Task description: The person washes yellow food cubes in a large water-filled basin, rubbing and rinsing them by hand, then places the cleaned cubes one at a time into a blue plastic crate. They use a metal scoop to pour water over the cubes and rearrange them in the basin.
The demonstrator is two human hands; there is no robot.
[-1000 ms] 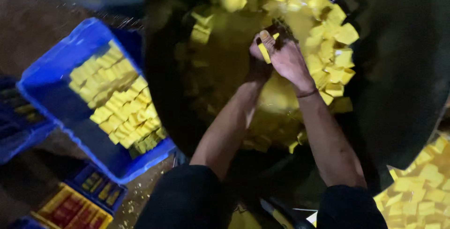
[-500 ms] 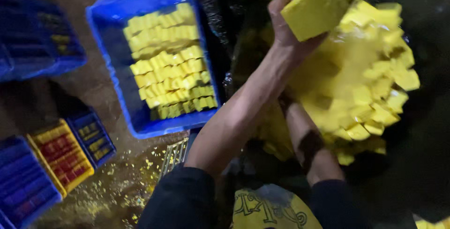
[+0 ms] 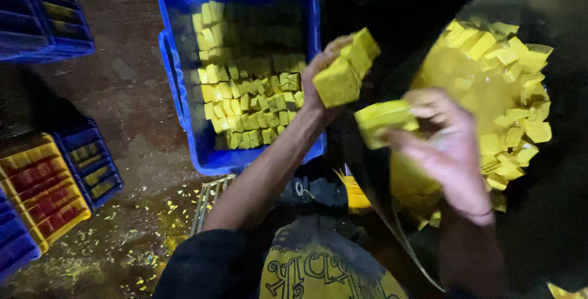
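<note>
My left hand (image 3: pixel 318 87) grips a stack of yellow blocks (image 3: pixel 346 69) at the right rim of a blue crate (image 3: pixel 177 84). The crate holds packed rows of small yellow blocks (image 3: pixel 251 97). My right hand (image 3: pixel 450 149), blurred by motion, holds another bunch of yellow blocks (image 3: pixel 383 118) over the edge of a large dark tub (image 3: pixel 551 213). A heap of loose yellow blocks (image 3: pixel 502 84) fills that tub on the right.
More blue crates (image 3: pixel 46 11) stand at the top left. Stacked blue and yellow trays (image 3: pixel 55 179) sit at the lower left. Yellow crumbs (image 3: pixel 147 225) litter the wet brown floor in front of my knees.
The view has swung further left. My left hand has carried its stack from over the tub's heap to the blue crate's rim. My right hand has come up holding blocks.
</note>
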